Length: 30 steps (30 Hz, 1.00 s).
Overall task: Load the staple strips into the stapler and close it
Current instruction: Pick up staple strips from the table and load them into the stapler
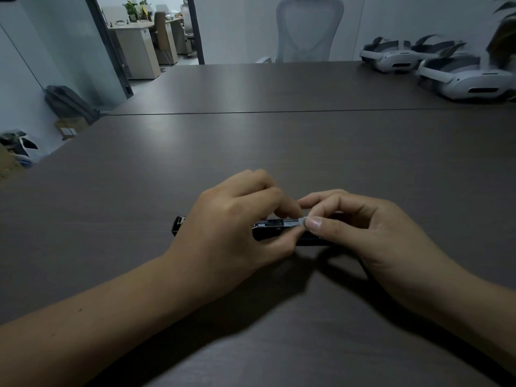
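A black stapler (269, 229) lies lengthwise on the dark table (279, 149), its metal channel facing up and its left end poking out past my wrist. My left hand (231, 219) covers its middle, with curled fingers and thumb gripping the body. My right hand (360, 227) pinches a small silvery staple strip (302, 220) between thumb and forefinger, right at the channel's right end. Most of the strip and the stapler's far part are hidden by my fingers.
Two white headsets (396, 55) (472, 78) rest at the table's far right corner. A pale office chair (308, 29) stands behind the far edge. A seam (279, 111) crosses the tabletop. The table's left edge runs diagonally, with bags on the floor beyond.
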Available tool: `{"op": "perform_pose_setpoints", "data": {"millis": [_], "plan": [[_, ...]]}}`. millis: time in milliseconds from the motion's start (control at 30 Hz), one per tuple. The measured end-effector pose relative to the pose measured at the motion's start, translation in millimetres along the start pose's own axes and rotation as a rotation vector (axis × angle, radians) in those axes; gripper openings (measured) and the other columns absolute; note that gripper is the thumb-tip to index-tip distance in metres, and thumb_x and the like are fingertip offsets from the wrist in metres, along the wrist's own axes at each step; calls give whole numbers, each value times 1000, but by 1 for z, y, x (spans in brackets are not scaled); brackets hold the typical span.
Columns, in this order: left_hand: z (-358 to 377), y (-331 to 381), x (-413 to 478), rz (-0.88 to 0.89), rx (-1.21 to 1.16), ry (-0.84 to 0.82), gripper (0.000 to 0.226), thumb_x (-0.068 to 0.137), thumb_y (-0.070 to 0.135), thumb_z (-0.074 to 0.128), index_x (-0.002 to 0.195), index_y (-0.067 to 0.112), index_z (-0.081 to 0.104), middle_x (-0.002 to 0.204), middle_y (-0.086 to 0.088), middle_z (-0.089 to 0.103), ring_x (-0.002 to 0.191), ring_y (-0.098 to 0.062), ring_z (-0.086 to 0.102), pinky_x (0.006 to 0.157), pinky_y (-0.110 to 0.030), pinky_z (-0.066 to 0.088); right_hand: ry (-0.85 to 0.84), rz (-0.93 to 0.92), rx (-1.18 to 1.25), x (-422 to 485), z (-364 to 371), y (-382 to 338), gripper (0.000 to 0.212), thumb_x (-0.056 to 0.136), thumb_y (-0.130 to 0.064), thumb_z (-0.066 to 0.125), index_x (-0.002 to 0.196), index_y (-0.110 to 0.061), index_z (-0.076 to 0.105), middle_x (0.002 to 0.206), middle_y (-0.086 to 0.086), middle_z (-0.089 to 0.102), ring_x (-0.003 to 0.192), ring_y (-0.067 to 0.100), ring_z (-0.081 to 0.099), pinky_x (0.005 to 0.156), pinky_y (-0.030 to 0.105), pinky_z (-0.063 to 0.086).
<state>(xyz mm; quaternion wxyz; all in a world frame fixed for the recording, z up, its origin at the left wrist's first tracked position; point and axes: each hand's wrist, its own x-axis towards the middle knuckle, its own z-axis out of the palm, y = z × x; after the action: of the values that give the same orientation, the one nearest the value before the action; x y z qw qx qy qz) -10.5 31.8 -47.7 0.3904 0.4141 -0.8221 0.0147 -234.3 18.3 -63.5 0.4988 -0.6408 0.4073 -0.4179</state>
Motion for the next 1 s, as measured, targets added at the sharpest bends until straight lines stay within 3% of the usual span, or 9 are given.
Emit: {"op": "perform_pose_setpoints", "data": {"millis": [100,267,567,767,1000], "plan": [[-5,-6,4,-15,31,-32,13,88,31,83,92,19,81,90,5,72,73,-11,63,67,-28,53,4,-37,-140,0,-2,-1,8,86,-29,79,88,-23,82,121,-13,76,115,5,72,104,25,52],[-11,-29,11,-199,-35,-171,14,84,45,77,91,33,82,85,16,71,78,-10,63,67,-9,39,49,-97,-411,3,-7,1,5,88,-32,75,91,-34,78,121,-17,73,125,2,64,112,28,42],[-2,-35,9,-288,-56,-249,15,80,47,78,86,35,82,82,16,73,78,-9,66,72,-29,54,69,-61,-446,7,-8,4,6,89,-29,76,91,-33,78,117,-16,72,112,3,68,106,40,51],[-3,-33,10,-297,-51,-258,13,80,45,78,86,35,82,83,16,73,79,-8,65,74,-28,53,62,-71,-445,6,-9,6,5,88,-30,75,91,-33,78,116,-16,72,113,1,67,104,28,48],[-3,-32,11,-280,-34,-273,17,79,46,76,86,32,81,83,14,71,79,-8,64,69,-22,49,64,-70,-436,6,-8,6,6,88,-28,75,91,-32,79,116,-14,72,111,2,68,105,29,48]]}}
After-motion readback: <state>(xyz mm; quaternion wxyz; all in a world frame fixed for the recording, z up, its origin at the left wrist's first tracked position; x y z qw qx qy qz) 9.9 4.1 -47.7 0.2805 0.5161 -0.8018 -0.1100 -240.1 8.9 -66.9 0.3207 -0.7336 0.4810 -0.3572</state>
